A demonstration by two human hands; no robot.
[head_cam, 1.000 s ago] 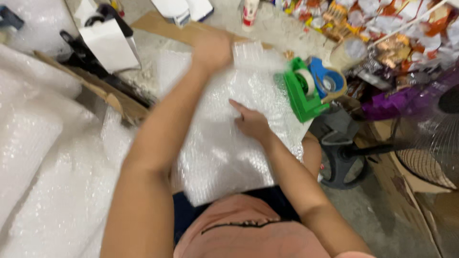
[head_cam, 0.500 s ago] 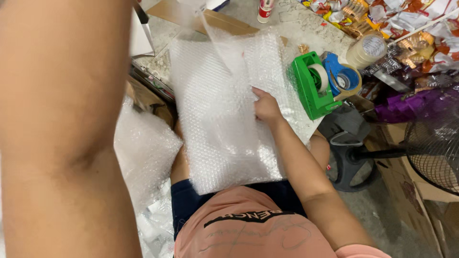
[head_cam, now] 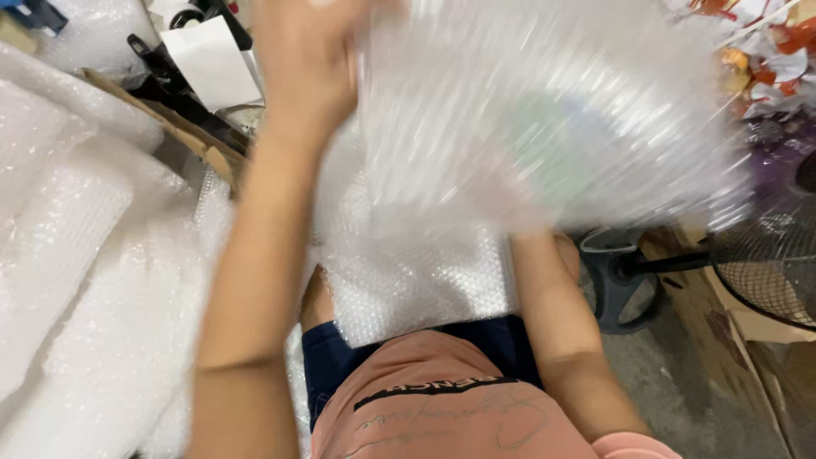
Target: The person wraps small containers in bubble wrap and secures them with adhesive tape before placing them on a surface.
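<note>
My left hand (head_cam: 310, 59) is raised high at the top of the view, shut on a sheet of bubble wrap (head_cam: 544, 127) that sweeps up, blurred, across the upper middle and right. A flat wrapped bundle of bubble wrap (head_cam: 416, 285) lies on my lap below it. My right forearm runs up from the lower right and passes under the lifted sheet. My right hand is hidden behind that sheet, so its grip cannot be seen.
Rolls and heaps of bubble wrap (head_cam: 76, 246) fill the left side. A cardboard piece (head_cam: 195, 140) and a white sheet (head_cam: 217, 64) lie at upper left. A black fan (head_cam: 765, 263) with its base (head_cam: 616, 285) stands at right on the floor, beside cardboard.
My left hand has swung the loose bubble wrap sheet up and to the right, so it now covers my right hand and the tape dispensers that showed before.
</note>
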